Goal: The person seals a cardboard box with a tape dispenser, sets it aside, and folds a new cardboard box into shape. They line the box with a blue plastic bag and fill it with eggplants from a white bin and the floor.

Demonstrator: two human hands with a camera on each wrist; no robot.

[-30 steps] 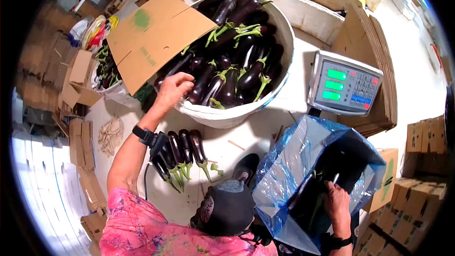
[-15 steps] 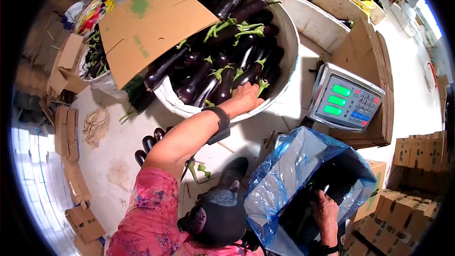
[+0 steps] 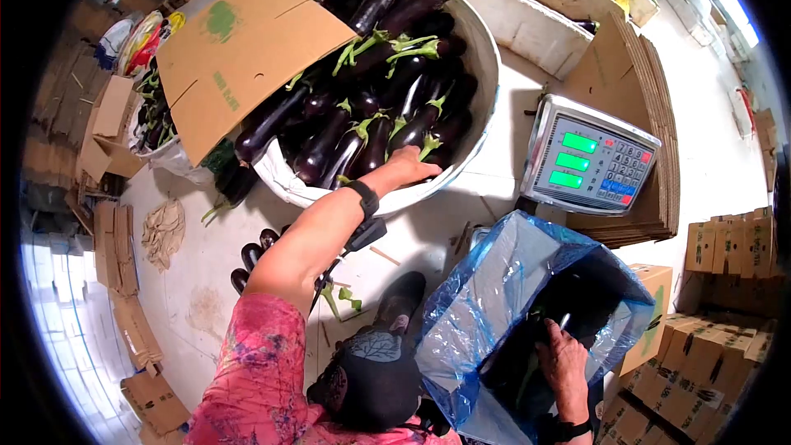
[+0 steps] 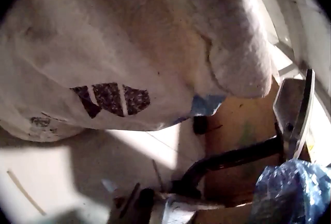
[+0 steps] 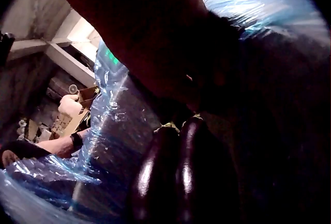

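In the head view, a large white sack-lined basket point(image 3: 494, 74) is heaped with dark purple eggplants point(image 3: 329, 144). My left hand point(image 3: 409, 166) reaches over its near rim and grips an eggplant, whose green stem point(image 3: 429, 147) shows beside the knuckles; the fingertips are hidden. My right hand point(image 3: 564, 356) is down inside an open blue plastic bag point(image 3: 461, 313), fingers curled at the stem end of an eggplant. Two glossy eggplants point(image 5: 150, 177) lie side by side below that hand in the right wrist view, where deep shadow covers the fingers. The left wrist view shows the basket's cloth side point(image 4: 129, 43).
A scale display point(image 3: 589, 156) stands beyond the bag, before stacked flat cardboard point(image 3: 659, 115). Cardboard point(image 3: 247, 49) covers part of the basket. Several eggplants point(image 3: 251, 255) lie on the floor left of my arm. A white foam box point(image 3: 519, 25) stands at the back right.
My left hand has moved right along the basket's near side, from its left edge onto an eggplant at the front. My right hand stays inside the bag.
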